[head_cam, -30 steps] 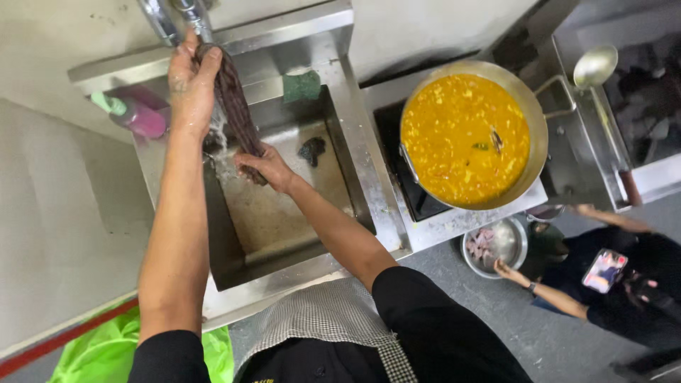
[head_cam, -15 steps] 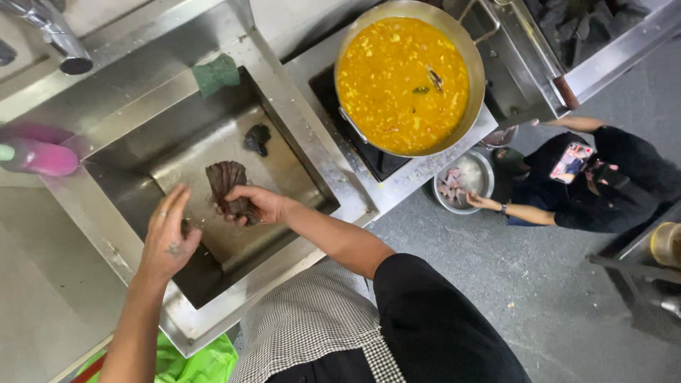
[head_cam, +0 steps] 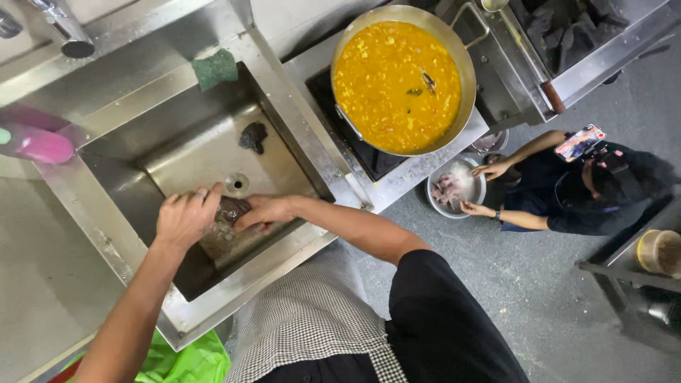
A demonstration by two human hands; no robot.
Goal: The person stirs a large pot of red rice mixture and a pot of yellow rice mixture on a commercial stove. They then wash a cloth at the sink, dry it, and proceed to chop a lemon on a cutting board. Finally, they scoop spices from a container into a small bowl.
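Note:
Both my hands are down in a steel sink point(head_cam: 284, 113), squeezing a dark wet cloth point(head_cam: 230, 211) between them. My left hand point(head_cam: 186, 216) grips its left end and my right hand point(head_cam: 264, 212) grips its right end, just in front of the round drain point(head_cam: 237, 184). A small dark lump point(head_cam: 253, 135) lies on the sink floor farther back. The cloth is mostly hidden by my fingers.
A green scrub sponge point(head_cam: 215, 69) sits on the sink's back rim, a pink bottle point(head_cam: 39, 145) at the left, the tap point(head_cam: 67, 32) above. A wide pan of yellow curry point(head_cam: 397, 76) stands on the stove. Another person crouches over a steel bowl point(head_cam: 454, 188) on the floor.
The cloth was held up under the tap, then brought down into the sink. Now both hands close on it near the drain. The view has shifted left.

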